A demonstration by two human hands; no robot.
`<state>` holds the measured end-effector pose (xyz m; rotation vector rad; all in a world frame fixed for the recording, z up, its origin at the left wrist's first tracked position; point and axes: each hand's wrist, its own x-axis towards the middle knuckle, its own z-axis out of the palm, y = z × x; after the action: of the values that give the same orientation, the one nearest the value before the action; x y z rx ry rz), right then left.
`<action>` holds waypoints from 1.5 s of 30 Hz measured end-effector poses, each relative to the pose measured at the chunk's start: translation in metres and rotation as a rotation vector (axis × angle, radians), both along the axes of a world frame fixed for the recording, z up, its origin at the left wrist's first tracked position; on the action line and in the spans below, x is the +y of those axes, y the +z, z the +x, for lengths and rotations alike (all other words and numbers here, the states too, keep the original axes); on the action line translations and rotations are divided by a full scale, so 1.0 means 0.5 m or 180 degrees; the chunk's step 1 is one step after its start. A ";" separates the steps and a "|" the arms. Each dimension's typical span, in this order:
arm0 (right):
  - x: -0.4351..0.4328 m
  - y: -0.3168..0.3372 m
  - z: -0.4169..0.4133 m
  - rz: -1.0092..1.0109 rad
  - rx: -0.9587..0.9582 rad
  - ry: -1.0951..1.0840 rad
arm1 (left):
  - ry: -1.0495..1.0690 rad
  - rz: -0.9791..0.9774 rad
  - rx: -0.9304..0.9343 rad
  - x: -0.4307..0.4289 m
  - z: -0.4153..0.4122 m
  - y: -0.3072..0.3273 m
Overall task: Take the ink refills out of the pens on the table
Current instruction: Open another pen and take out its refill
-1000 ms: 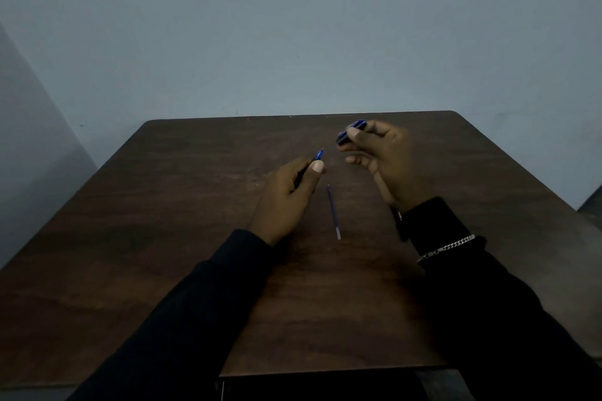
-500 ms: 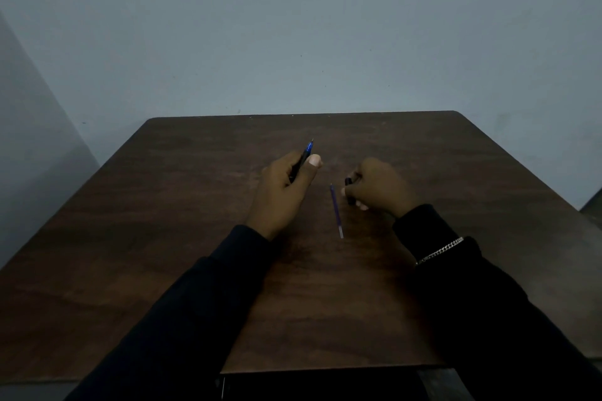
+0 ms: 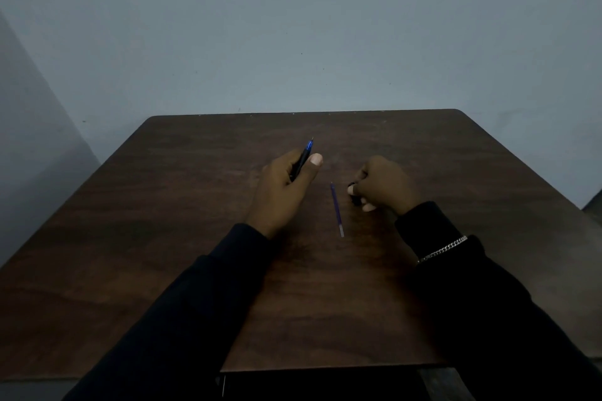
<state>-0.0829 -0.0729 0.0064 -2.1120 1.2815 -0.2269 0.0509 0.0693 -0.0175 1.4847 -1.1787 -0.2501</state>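
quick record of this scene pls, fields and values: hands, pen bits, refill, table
left hand: grips pen, blue tip pointing away
right hand: curled round dark piece, low by the table
refill: lies on table between the hands, touching neither
bracelet: on right wrist
task state: one refill out

Two arms in dark sleeves (image 3: pixel 182 312) reach forward from the bottom edge, with the forearms angled inward. The left hand (image 3: pixel 283 189) is turned thumb-side up, its fingers curled round a pen barrel (image 3: pixel 304 156) whose blue tip points up and away. The thumb stretches alongside the barrel, nail facing the camera. The right hand (image 3: pixel 386 184) forms a low fist, knuckles up, pinching a small dark piece (image 3: pixel 353 197) at its fingertips. A silver chain bracelet (image 3: pixel 443 250) crosses the right wrist.
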 end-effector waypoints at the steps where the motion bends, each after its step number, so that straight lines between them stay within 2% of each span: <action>1: -0.001 -0.001 0.001 0.0004 -0.0007 -0.0008 | -0.0012 0.0008 -0.0009 0.000 0.001 0.000; 5: -0.008 -0.001 -0.003 -0.0111 -0.0012 0.0009 | -0.0033 0.0013 0.0010 -0.001 0.003 -0.003; 9: -0.006 0.006 -0.012 -0.0470 -0.0207 0.0026 | -0.0110 0.0027 0.0427 -0.008 0.011 -0.017; 12: -0.001 0.007 -0.017 -0.1119 -0.0876 0.0093 | -0.0166 0.0146 0.0629 -0.011 0.013 -0.020; 13: 0.004 0.011 -0.016 -0.1136 -0.1207 0.0142 | -0.0185 0.0167 0.0621 -0.010 0.013 -0.019; 15: 0.016 0.023 -0.015 -0.0651 -0.1969 0.0379 | -0.0197 0.0275 0.0456 -0.008 0.012 -0.016; 17: 0.028 0.031 -0.014 -0.0258 -0.2311 0.0658 | -0.0176 0.0436 0.0089 -0.004 0.008 -0.013; 21: 0.040 0.026 -0.010 -0.0705 -0.1765 0.1093 | -0.0110 0.0382 -0.0909 0.002 0.001 -0.008; 23: 0.040 0.024 -0.010 -0.0735 -0.1656 0.1231 | -0.0151 0.0300 -0.1189 0.004 -0.002 -0.006; 29: 0.034 0.028 -0.015 -0.0851 -0.1841 0.1099 | 0.0074 0.0371 -0.1345 0.003 0.001 -0.001; 34: 0.029 0.027 -0.016 -0.0552 -0.1750 0.1072 | 0.0045 0.0331 -0.1487 0.005 0.004 -0.001; 38: 0.029 0.029 -0.019 -0.0430 -0.1814 0.1220 | 0.0006 0.0285 -0.1376 0.007 0.005 0.001; 45: 0.032 0.036 -0.026 -0.0939 -0.1636 0.1529 | -0.0069 0.0322 -0.1208 0.014 0.009 0.011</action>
<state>-0.0959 -0.0568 0.0246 -2.3222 0.4473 -0.7242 0.0556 0.0763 -0.0120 1.6552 -1.5019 -0.0417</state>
